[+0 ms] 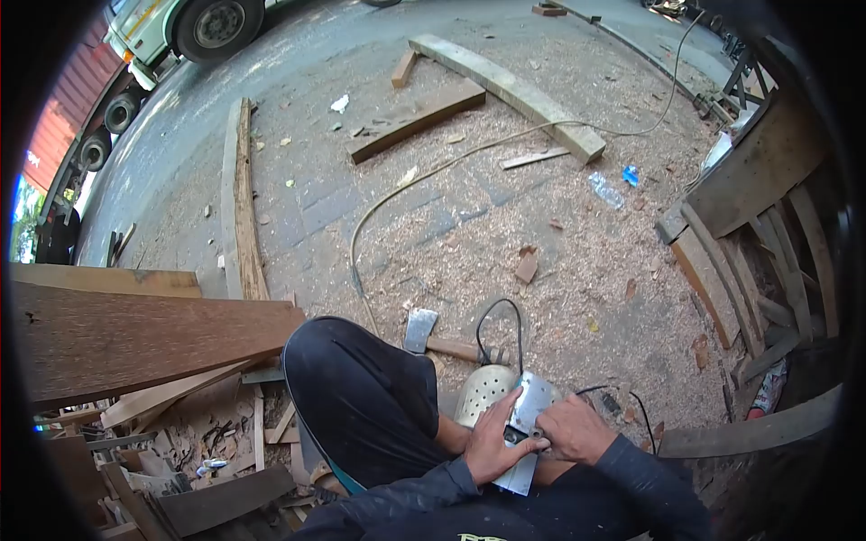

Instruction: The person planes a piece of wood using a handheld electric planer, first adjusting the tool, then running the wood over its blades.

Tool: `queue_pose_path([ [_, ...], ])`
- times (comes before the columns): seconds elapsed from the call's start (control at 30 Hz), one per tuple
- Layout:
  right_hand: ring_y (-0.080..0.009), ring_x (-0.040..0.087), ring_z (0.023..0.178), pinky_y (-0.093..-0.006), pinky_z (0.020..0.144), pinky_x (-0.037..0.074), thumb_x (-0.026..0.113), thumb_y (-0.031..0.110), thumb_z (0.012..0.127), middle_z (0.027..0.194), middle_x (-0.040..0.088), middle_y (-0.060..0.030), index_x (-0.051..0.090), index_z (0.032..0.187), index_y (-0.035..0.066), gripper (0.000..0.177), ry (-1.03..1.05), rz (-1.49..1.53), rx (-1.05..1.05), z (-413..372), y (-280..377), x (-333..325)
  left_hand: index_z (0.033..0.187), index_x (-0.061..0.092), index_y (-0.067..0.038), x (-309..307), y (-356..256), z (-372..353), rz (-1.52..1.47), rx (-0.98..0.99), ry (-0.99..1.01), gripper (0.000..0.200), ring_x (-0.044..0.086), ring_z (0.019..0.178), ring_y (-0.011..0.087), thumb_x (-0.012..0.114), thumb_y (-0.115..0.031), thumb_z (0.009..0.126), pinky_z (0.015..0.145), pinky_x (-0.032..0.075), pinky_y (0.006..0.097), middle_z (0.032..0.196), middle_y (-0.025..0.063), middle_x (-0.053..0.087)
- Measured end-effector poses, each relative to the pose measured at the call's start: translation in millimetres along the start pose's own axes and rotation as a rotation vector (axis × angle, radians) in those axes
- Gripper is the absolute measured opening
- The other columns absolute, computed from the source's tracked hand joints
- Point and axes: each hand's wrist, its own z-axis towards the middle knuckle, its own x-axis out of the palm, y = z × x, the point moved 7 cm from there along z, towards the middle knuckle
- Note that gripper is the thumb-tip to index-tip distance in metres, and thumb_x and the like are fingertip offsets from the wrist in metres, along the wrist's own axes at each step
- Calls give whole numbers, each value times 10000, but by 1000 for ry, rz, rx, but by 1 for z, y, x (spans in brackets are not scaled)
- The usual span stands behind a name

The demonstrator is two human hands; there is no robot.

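Note:
On my lap lies a metal-bodied tool that looks like an electric hand planer [537,392], its flat silver sole turned up and a dark slot across the middle. My left hand [492,446] grips its left side, thumb near the slot. Over the right side, my right hand [577,429] is closed, with fingertips at the slot; whatever small part it pinches is hidden. Just beyond is a beige perforated shoe [482,393] at the end of my bent leg. A hatchet [421,331] with a wooden handle rests on the ground past my knee.
Thick planks [153,343] jut in from the left above wood scraps. Curved wooden pieces [708,279] stand at right. Beams [510,90] lie ahead on shaving-covered ground, crossed by a cable [433,171]. A plastic bottle [605,191] lies farther off. A truck [180,36] stands on the road.

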Motion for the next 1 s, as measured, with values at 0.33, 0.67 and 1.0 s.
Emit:
queue_pose_path([
  [0.33,-307,663,868,-456,796,442,766,174,812,852,647,-94,639,941,91,199,-105,-3,68,-1,11,-5,1670,306,49,1,-1,-4,-112,-30,-51,1014,493,1521,431,886,-331,931,1250,414,474,1640,293,466],
  [0.67,-345,679,886,-497,819,440,739,160,840,860,679,-128,641,941,86,159,-99,-45,192,-8,10,3,1677,299,49,2,-1,1,-101,47,-119,998,416,1585,430,862,-302,932,1306,345,489,1670,291,430],
  [1.0,-405,606,916,-534,824,420,728,100,907,927,633,-147,633,967,55,121,-31,-22,61,-18,-12,26,1712,293,-40,19,13,-1,-122,34,-150,990,386,1594,446,813,-420,961,1236,376,576,1716,255,391],
])
